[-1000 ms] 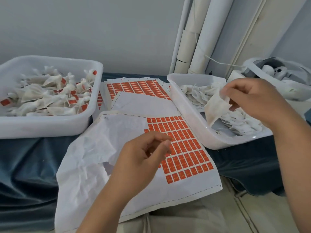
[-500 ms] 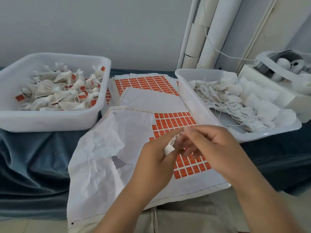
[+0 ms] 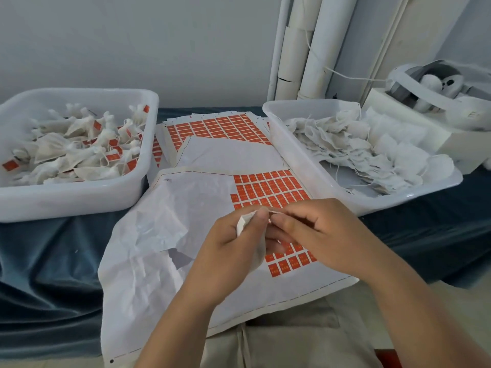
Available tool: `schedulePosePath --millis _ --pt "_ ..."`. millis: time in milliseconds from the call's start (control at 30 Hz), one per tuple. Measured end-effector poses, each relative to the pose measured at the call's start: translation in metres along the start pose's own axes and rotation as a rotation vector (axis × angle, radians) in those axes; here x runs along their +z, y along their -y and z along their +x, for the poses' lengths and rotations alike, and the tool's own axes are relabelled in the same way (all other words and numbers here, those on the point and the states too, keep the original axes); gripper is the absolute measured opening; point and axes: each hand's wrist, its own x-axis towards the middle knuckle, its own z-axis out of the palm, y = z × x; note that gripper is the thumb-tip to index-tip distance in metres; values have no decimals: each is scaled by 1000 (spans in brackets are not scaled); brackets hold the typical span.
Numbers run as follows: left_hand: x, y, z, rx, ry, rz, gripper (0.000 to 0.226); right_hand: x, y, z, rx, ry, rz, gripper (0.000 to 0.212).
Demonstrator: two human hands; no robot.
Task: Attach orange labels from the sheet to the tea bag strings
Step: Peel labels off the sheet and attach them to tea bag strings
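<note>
The tea bag (image 3: pixel 243 223) is a small white gauzy pouch, crumpled, with its gathered top sticking out above the left hand (image 3: pixel 228 256). That hand is pinching it between thumb and forefinger, and more of the pale fabric is hanging down behind the fingers. A thin white string (image 3: pixel 276 212) is running from the bag's top across to the right hand (image 3: pixel 321 235), which is nipping the thread between thumb and fingertip with the other fingers loosely curled. Both hands are working just above the label sheet (image 3: pixel 268 189), over its lower rows of orange labels. The sheet is lying on the blue cloth (image 3: pixel 53 261), its left part already peeled bare and wrinkled. I cannot tell whether a label is on the string yet.

A second ago the right hand was up over the right tub (image 3: pixel 372 205), lifting a bag out of the heap of plain ones, while the left was waiting alone over the sheet with its fingertips together. Half a second ago the two hands were bunched tight around the bag. Now they are sitting slightly apart, with the string drawn out between them. The left tub (image 3: pixel 79 200) of bags already carrying orange labels is looking unchanged.
</note>
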Motion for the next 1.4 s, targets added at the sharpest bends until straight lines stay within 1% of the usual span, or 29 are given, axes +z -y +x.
schedulePosePath --millis 67,133,233,267,333,367,400,433,500,567,600,633,667,700,767,800,833,867,933,967,1033,1100,1167,1233,1333,1400 --pt "0 2 0 4 -31 78 30 -4 -2 -1 9 21 -25 50" --pt "-3 2 0 -5 -60 138 27 -10 -6 -1 59 75 106 53" --pt "-9 -2 -1 -33 19 203 34 -9 -9 -2 143 156 503 49" --pt "-11 -4 -1 -34 60 218 37 -7 -10 -2 138 171 676 47" --pt "-14 -6 -3 -35 123 211 46 -5 -12 0 128 202 1094 48" --pt "-15 -8 -3 -30 141 190 46 -8 -14 1 136 218 1282 48" --pt "-15 -10 -3 -20 152 172 44 -10 -16 2 140 232 1407 47" --pt "-16 -11 -4 -11 159 167 43 -12 -17 3 142 236 1472 46" --pt "-16 -12 -4 -14 174 167 40 -14 -18 4 141 219 1509 44" --pt "-17 -10 -4 -49 227 161 41 -14 -18 5 145 164 1489 44" --pt "-19 -8 -4 -58 277 178 45 -16 -18 5 146 114 1433 43" --pt "-20 -7 -4 -51 325 225 46 -19 -18 4 147 50 1323 42" --pt "-22 -6 -3 -28 366 294 43 -24 -18 2 151 -15 1154 41" --pt "-23 -5 -3 1 397 376 38 -29 -19 -1 151 -65 921 41" --pt "-26 -1 -2 7 421 526 33 -36 -21 -7 119 -130 357 44" --pt "-27 1 -1 -24 422 578 32 -38 -22 -8 70 -155 129 45" --pt "-28 3 -1 -59 426 614 34 -39 -23 -9 9 -180 -24 46" --pt "-29 5 -1 -87 433 631 37 -40 -22 -9 -56 -209 -118 48" --pt "-29 5 -1 -100 433 627 44 -40 -22 -9 -142 -267 -184 48" --pt "-29 5 -1 -74 419 609 42 -39 -21 -9 -151 -297 -175 47" --pt "-28 3 -2 8 363 554 30 -36 -18 -8 -113 -328 -111 42" --pt "-26 2 -3 82 300 486 21 -31 -13 -6 -73 -303 -61 37" --pt "-24 0 -4 110 261 400 19 -26 -9 -6 -62 -274 6 30" --pt "-25 -2 -5 102 268 357 20 -24 -6 -5 -58 -300 73 25" --pt "-28 0 -5 73 292 398 30 -25 -4 -5 -42 -407 139 22" --pt "-28 3 -4 69 280 408 35 -24 -2 -5 -32 -444 151 23"
